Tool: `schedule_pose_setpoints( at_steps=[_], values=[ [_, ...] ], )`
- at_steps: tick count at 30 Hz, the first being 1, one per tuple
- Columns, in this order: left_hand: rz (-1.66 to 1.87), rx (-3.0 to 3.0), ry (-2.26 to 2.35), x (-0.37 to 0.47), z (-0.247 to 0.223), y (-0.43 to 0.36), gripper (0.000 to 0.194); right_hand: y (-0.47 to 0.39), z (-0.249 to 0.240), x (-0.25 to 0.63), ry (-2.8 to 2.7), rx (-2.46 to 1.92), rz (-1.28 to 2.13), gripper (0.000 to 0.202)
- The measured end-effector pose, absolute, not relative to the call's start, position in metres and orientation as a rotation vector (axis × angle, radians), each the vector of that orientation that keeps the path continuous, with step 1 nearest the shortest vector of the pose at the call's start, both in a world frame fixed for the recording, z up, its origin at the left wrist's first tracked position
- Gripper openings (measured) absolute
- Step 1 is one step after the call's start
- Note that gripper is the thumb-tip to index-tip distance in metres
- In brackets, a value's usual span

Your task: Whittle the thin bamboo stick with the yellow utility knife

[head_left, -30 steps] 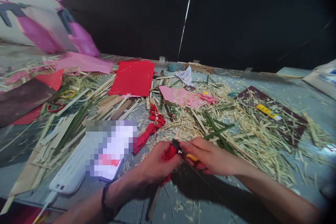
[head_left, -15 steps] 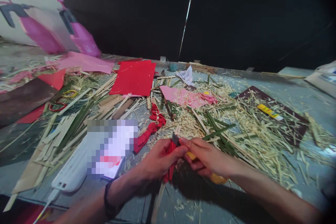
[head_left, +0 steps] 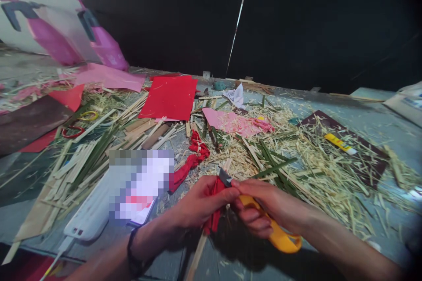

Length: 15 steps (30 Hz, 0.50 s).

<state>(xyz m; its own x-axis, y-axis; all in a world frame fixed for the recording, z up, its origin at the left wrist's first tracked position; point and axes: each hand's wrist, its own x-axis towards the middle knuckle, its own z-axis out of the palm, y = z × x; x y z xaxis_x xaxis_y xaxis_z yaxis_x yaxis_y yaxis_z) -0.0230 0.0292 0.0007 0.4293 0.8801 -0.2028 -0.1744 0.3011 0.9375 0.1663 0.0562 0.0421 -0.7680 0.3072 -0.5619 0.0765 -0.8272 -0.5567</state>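
Note:
My left hand is closed around a thin bamboo strip with red cloth bunched about it; the strip's pale end shows beyond the fingers. In my right hand is a yellow-handled knife, its short grey blade lying against the strip near that end. The left thumb reaches close to the right fingers. How far the cloth wraps around the strip is hidden by the left fingers.
Bamboo strips and shavings cover much of the grey surface. A twisted red cloth, a white power strip and a pixelated phone lie nearby. Red sheets, a glue stick and pink spray bottles are farther off.
My right hand has turned and shifted slightly, so more of the yellow handle and grey blade shows. My left hand keeps its hold on the strip and red cloth.

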Motion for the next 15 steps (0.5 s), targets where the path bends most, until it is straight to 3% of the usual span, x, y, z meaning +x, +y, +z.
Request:
schedule_pose_setpoints(
  at_steps=[5,15],
  values=[
    [0.724,0.992,0.823,-0.028,0.009,0.024,0.043,0.050,0.050,0.171,-0.809,-0.928,2.760,0.034],
    [0.821,0.738,0.865,-0.018,0.002,0.021,0.046,0.025,0.045,0.145,-0.938,-1.281,2.331,0.054]
  ],
)
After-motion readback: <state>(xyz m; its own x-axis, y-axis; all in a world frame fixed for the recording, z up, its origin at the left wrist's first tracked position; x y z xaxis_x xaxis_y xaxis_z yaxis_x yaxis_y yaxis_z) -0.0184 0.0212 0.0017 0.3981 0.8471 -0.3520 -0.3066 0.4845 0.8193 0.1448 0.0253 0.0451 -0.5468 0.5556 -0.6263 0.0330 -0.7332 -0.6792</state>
